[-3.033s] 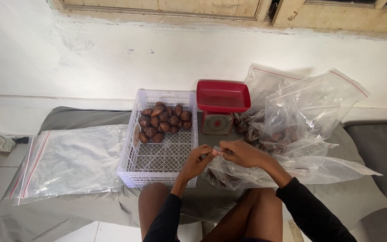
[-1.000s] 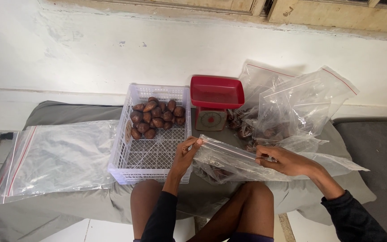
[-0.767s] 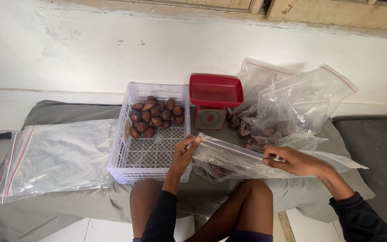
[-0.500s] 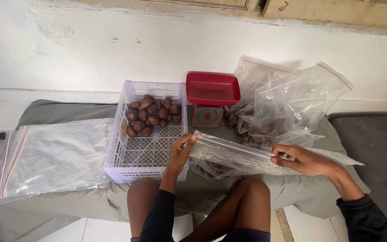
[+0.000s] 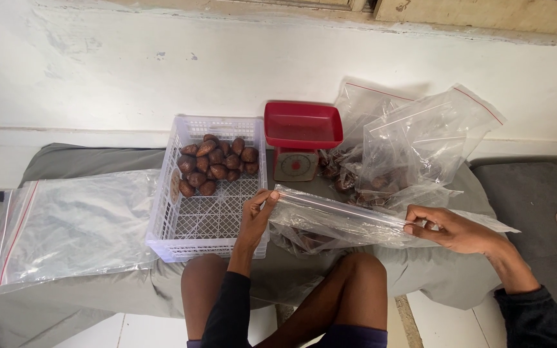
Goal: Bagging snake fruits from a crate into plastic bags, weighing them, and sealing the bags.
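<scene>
Clear plastic is stretched between both hands: a filled zip bag (image 5: 340, 222) is held at the front edge of the grey-covered bench (image 5: 85, 161), just above the knees. The left hand (image 5: 257, 216) is closed in a pinch on the bag's left end, beside the white basket (image 5: 162, 212). The right hand (image 5: 449, 227), which three seconds ago met the left at one spot, is now drawn well out to the right end of the strip, fingers closed on it. The seal appears to have been pressed along most of its length, so closing looks nearly finished. Brown scaly fruits (image 5: 217, 164) are kept in the basket's far half. A red scale (image 5: 301, 138) stands behind, bagged fruit (image 5: 414, 148) at the right rear, and empty bags (image 5: 66, 222) at the left edge.
</scene>
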